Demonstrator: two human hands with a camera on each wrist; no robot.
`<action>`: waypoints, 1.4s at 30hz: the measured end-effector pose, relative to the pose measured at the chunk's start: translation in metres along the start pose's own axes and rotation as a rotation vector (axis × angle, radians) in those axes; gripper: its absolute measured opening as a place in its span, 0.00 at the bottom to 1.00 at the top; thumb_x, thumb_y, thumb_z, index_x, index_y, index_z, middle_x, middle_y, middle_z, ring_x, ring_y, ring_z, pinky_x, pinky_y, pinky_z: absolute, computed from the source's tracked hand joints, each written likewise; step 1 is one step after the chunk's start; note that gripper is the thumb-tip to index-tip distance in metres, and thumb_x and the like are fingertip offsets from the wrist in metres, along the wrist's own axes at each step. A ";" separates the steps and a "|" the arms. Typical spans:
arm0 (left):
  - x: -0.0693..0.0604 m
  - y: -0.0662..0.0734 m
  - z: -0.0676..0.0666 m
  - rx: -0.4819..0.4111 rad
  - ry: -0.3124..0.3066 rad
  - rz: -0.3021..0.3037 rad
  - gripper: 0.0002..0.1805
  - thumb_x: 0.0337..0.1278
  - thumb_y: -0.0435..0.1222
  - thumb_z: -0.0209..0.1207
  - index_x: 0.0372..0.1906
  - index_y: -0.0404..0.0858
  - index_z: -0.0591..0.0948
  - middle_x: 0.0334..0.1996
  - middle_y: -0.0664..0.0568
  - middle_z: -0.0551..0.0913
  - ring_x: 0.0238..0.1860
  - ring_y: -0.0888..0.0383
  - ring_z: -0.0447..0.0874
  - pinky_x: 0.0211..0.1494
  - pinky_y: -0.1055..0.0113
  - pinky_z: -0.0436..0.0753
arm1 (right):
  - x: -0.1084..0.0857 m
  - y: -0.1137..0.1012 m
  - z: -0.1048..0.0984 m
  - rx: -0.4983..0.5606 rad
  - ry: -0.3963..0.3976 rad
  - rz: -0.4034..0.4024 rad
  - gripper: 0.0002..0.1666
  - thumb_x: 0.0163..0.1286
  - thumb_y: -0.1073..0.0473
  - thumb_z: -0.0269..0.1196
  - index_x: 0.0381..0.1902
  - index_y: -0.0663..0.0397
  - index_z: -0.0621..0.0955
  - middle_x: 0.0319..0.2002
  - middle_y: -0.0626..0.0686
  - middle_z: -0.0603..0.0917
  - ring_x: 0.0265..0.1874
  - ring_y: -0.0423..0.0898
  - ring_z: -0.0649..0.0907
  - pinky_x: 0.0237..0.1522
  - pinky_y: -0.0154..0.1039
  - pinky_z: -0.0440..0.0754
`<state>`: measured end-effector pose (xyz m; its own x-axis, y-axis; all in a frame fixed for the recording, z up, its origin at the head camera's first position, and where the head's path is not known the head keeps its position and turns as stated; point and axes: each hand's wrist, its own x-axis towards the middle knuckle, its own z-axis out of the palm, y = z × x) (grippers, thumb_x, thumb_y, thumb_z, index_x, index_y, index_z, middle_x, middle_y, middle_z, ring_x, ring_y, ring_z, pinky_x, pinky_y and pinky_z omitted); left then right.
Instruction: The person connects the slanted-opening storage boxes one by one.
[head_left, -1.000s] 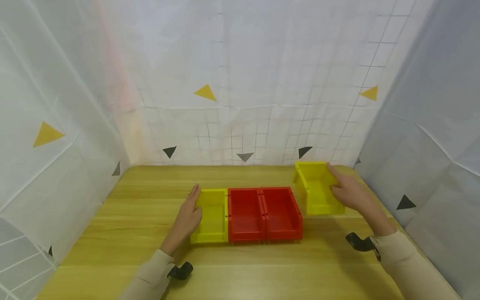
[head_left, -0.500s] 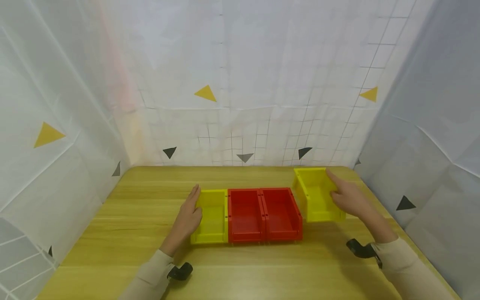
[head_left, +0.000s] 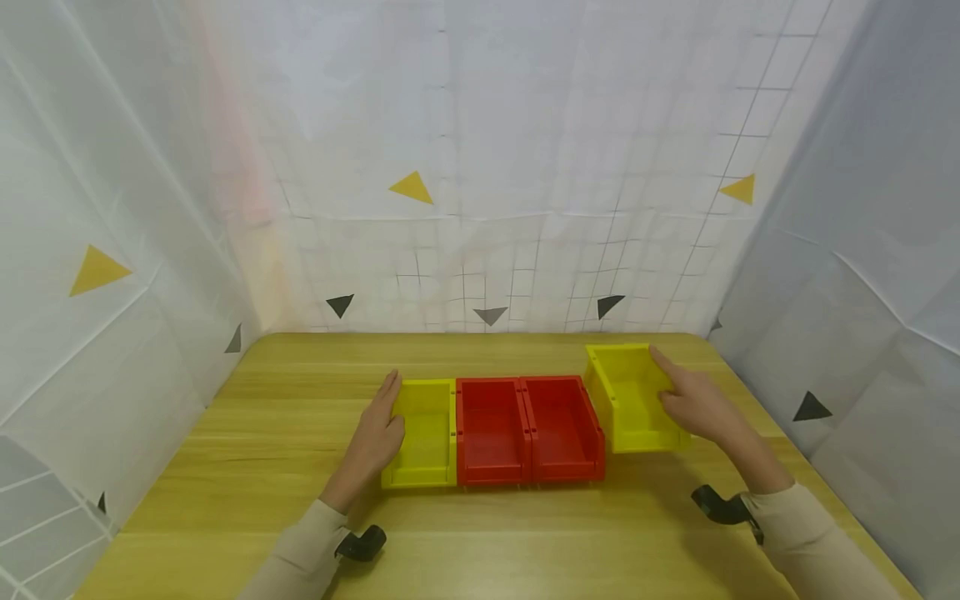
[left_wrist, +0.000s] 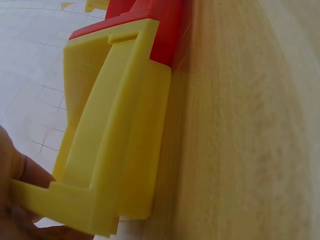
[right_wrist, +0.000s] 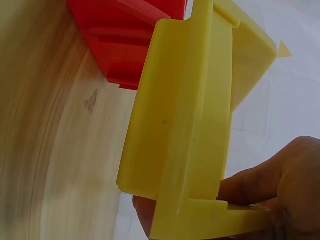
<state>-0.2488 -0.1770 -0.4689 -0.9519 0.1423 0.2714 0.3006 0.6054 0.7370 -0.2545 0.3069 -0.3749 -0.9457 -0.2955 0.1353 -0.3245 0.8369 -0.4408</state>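
Two red bins, the left one [head_left: 491, 423] and the right one [head_left: 558, 421], stand side by side on the table. Against the left red bin sits a yellow bin [head_left: 425, 429]; my left hand [head_left: 372, 437] grips its left wall, thumb inside and fingers outside. My right hand [head_left: 701, 407] holds a second yellow bin [head_left: 636, 400] by its right wall, raised off the table beside the right red bin. In the right wrist view this held yellow bin [right_wrist: 200, 120] is slightly tilted, with part of the hand hidden behind its wall.
The wooden table [head_left: 480, 542] reaches back to a white sheet [head_left: 495, 150] with printed triangles and lines. More sheeting hangs at the left and right sides. A black wrist mount [head_left: 362, 543] sits at the left cuff, another [head_left: 720, 504] at the right.
My right hand has brought its yellow bin lower and slightly left, closer to the right red bin. The left hand and the three bins in the row have stayed put.
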 end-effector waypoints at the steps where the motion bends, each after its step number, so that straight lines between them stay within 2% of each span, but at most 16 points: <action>1: 0.000 0.000 0.000 -0.003 0.001 0.000 0.36 0.70 0.24 0.42 0.82 0.29 0.52 0.83 0.43 0.46 0.82 0.46 0.43 0.79 0.47 0.50 | 0.000 0.000 0.001 -0.003 0.002 0.001 0.41 0.72 0.70 0.53 0.80 0.73 0.55 0.16 0.47 0.65 0.14 0.42 0.63 0.20 0.40 0.69; 17: -0.001 0.002 -0.001 -0.015 -0.019 -0.014 0.36 0.71 0.25 0.41 0.83 0.31 0.50 0.83 0.46 0.44 0.82 0.48 0.41 0.79 0.47 0.50 | -0.001 0.005 0.007 0.006 0.000 -0.004 0.42 0.71 0.71 0.53 0.79 0.75 0.55 0.16 0.47 0.65 0.14 0.42 0.62 0.20 0.40 0.68; 36: 0.000 0.000 -0.001 -0.015 -0.015 0.000 0.36 0.71 0.25 0.41 0.82 0.30 0.50 0.83 0.45 0.44 0.82 0.48 0.41 0.79 0.47 0.50 | 0.003 0.008 0.005 0.002 0.005 -0.010 0.41 0.70 0.71 0.53 0.78 0.77 0.55 0.24 0.52 0.69 0.15 0.43 0.62 0.22 0.42 0.69; 39: -0.001 0.000 -0.001 -0.019 -0.017 0.000 0.36 0.71 0.25 0.41 0.82 0.30 0.50 0.83 0.45 0.44 0.82 0.47 0.41 0.79 0.47 0.50 | 0.003 0.009 0.005 0.004 0.010 -0.015 0.41 0.69 0.71 0.53 0.78 0.77 0.56 0.34 0.65 0.79 0.14 0.43 0.62 0.22 0.42 0.69; 42: -0.001 0.000 -0.001 -0.022 -0.020 0.000 0.36 0.71 0.25 0.41 0.82 0.30 0.49 0.83 0.45 0.43 0.82 0.47 0.41 0.79 0.47 0.49 | 0.002 0.009 0.005 0.013 0.010 -0.020 0.41 0.69 0.72 0.52 0.78 0.78 0.55 0.53 0.78 0.78 0.14 0.43 0.62 0.22 0.42 0.69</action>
<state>-0.2479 -0.1779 -0.4681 -0.9527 0.1580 0.2595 0.3019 0.5882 0.7503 -0.2590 0.3111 -0.3831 -0.9394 -0.3072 0.1525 -0.3427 0.8249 -0.4495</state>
